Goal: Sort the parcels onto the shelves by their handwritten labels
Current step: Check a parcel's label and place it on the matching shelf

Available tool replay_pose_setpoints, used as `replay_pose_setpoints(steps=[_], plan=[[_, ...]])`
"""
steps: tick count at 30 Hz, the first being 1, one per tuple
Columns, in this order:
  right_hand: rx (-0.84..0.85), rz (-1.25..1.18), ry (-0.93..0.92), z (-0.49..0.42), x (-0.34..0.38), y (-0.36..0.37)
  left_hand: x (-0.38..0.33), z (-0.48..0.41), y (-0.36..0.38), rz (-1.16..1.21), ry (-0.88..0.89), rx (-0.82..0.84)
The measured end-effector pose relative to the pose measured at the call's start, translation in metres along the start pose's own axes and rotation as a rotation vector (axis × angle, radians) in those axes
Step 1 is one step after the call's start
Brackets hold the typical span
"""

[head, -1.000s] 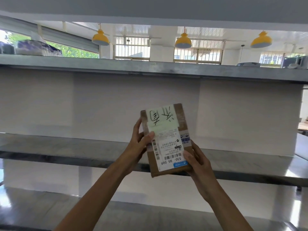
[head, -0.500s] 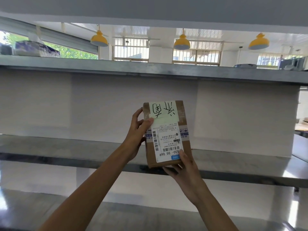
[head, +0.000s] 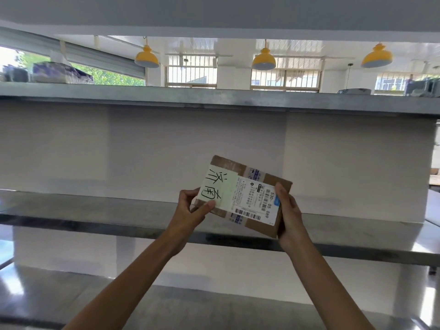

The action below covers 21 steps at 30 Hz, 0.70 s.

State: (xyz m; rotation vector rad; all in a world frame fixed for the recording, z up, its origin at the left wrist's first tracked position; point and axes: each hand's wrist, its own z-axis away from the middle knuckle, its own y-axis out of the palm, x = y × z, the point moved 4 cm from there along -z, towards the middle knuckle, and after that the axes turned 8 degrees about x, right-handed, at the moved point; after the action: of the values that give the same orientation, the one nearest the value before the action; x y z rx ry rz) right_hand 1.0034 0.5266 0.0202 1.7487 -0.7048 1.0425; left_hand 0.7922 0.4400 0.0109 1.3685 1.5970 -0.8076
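I hold a small brown cardboard parcel (head: 247,194) in front of the middle metal shelf (head: 119,210). It carries a pale green handwritten label and a white printed shipping label with barcodes. The parcel lies lengthwise, tilted down to the right. My left hand (head: 190,208) grips its left end, thumb on the green label. My right hand (head: 288,210) grips its right end, thumb on the front face. The parcel hangs in the air above the shelf's front edge.
A top shelf (head: 214,98) runs across above, with wrapped goods (head: 57,72) at its far left and a dark item (head: 423,88) at far right. A lower shelf (head: 166,303) lies below. White panels back the shelves. Yellow lamps (head: 263,59) hang behind.
The parcel has turned from upright to lengthwise, so the handwritten label now sits at the left. My right hand moved from the bottom edge to the right end; my left stayed at the left.
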Motion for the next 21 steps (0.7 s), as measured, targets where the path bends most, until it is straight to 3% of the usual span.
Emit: replay_pose_setpoints(steps=[7,14,17,21], plan=[[0.056,0.139,0.018,0.002,0.009,-0.005,-0.003,-0.004,-0.002,0.023,-0.086,-0.014],[0.33,0.287,-0.028,0.006,0.022,-0.002,-0.004,-0.006,-0.006,0.201,-0.052,-0.07],[0.339,0.176,0.027,0.011,0.003,-0.009,-0.005,-0.008,0.003,0.229,-0.049,-0.071],[0.263,-0.076,-0.054,0.015,-0.003,-0.014,0.003,-0.002,0.011,0.155,-0.103,0.006]])
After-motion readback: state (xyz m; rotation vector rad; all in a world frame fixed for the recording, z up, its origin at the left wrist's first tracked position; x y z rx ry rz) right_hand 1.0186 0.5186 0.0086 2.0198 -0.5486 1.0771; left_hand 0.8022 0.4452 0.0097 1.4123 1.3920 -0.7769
